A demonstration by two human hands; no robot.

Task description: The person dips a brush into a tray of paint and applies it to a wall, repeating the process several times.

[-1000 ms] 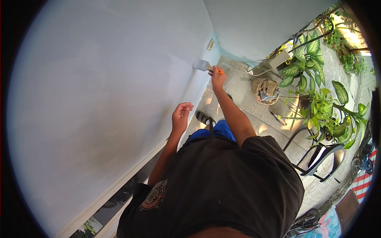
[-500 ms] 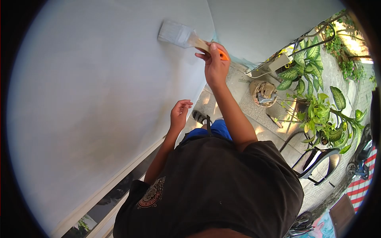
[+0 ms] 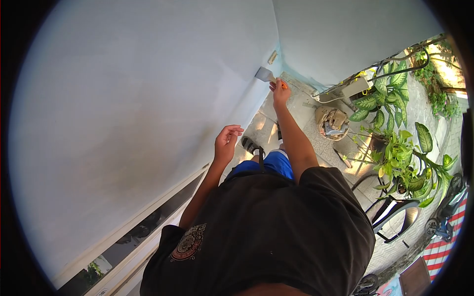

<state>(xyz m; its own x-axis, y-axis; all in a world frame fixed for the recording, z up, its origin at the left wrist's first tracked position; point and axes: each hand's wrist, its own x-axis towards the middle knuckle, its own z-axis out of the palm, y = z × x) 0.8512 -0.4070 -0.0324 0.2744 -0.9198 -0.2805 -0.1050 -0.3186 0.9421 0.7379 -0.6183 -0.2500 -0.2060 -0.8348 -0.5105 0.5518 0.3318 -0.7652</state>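
My right hand [image 3: 281, 93] is closed around the orange-tipped handle of a wide paintbrush [image 3: 265, 74]. The pale bristles lie against the bluish-white wall [image 3: 148, 84], low down near the corner and just beneath a small wall outlet [image 3: 272, 57]. My left hand [image 3: 227, 143] hangs beside the same wall farther back, fingers loosely bent and apart, holding nothing.
An adjoining wall [image 3: 345, 29] meets this one at the corner. On the tiled floor stands a round container [image 3: 321, 118] with crumpled material inside. Potted plants [image 3: 395, 148] and a black-framed chair [image 3: 400, 217] line the right side. A dark opening [image 3: 133, 237] runs along the wall's lower left.
My right hand has carried the paintbrush down the wall toward the floor and corner, farther from me. The outlet now shows. My left hand has stayed nearly in place.
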